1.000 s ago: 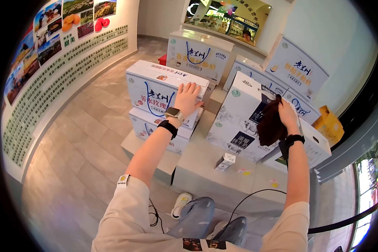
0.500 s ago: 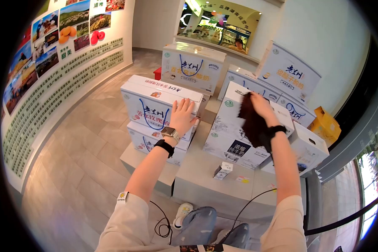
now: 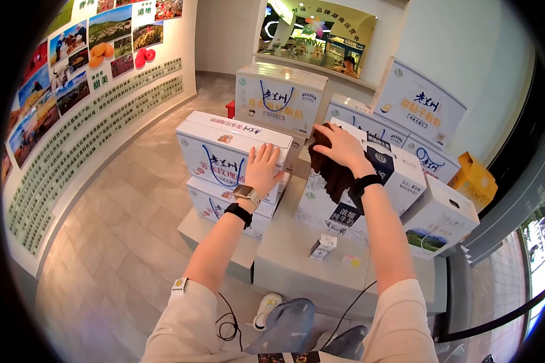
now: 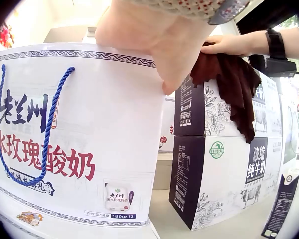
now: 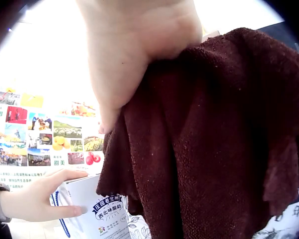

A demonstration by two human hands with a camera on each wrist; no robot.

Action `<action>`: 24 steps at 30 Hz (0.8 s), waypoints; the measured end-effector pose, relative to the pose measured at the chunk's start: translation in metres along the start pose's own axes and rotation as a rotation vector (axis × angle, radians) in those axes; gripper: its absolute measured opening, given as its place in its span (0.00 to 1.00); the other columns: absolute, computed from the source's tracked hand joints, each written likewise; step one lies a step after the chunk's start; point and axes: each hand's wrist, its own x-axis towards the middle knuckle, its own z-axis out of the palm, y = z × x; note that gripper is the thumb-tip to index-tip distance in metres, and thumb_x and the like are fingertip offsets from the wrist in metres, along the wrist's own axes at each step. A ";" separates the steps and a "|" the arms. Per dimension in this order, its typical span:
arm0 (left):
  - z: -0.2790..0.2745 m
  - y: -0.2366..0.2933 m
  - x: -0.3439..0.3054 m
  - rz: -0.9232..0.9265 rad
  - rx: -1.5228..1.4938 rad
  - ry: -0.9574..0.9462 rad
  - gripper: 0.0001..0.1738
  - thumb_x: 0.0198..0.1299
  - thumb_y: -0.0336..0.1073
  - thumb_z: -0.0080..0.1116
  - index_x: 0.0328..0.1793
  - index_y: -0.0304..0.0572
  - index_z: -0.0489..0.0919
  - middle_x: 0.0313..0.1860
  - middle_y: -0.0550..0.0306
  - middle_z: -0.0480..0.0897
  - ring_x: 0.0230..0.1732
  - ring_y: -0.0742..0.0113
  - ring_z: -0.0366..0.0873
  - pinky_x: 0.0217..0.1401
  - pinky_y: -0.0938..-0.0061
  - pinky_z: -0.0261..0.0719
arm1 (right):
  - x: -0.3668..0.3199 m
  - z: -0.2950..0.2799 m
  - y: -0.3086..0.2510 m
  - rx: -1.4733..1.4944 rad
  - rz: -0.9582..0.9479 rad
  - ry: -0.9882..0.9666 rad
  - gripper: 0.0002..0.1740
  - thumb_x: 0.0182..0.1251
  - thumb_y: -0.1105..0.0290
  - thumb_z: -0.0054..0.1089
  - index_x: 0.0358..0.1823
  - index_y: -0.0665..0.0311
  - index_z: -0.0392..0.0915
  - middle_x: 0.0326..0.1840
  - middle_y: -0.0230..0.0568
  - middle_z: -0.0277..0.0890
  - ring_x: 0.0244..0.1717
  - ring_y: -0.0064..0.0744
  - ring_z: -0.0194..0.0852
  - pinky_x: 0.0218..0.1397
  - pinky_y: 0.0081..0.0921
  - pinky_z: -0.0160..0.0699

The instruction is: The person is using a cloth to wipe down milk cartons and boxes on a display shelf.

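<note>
My left hand (image 3: 262, 171) rests with spread fingers on the top right end of a white yogurt carton (image 3: 194, 142) with a blue cord handle, stacked on a similar one. In the head view my right hand (image 3: 343, 148) holds a dark brown cloth (image 3: 332, 176) at the top left edge of the white milk cartons (image 3: 399, 184), which the left wrist view shows stacked in two layers. The cloth (image 4: 236, 89) drapes down their front there. In the right wrist view the thumb lies along the cloth (image 5: 204, 139); the other fingers are hidden.
A small milk box (image 3: 324, 246) stands on the grey platform (image 3: 297, 266) before the milk cartons. Behind are more yogurt cartons (image 3: 278, 103). To the right stand a white carton (image 3: 442, 221) and a yellow box (image 3: 473, 181). A black cable (image 3: 351, 308) runs near the legs.
My right hand has moved left with the cloth across the top of the milk cartons to their left edge. My left hand stays on the yogurt carton.
</note>
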 end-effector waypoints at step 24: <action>-0.023 0.010 -0.088 -0.806 -0.394 0.599 0.42 0.45 0.45 0.73 0.61 0.32 0.63 0.66 0.33 0.53 0.69 0.37 0.50 0.69 0.50 0.51 | -0.264 -0.128 0.019 0.384 0.231 0.761 0.23 0.61 0.84 0.47 0.58 0.64 0.72 0.54 0.44 0.77 0.56 0.38 0.74 0.62 0.27 0.66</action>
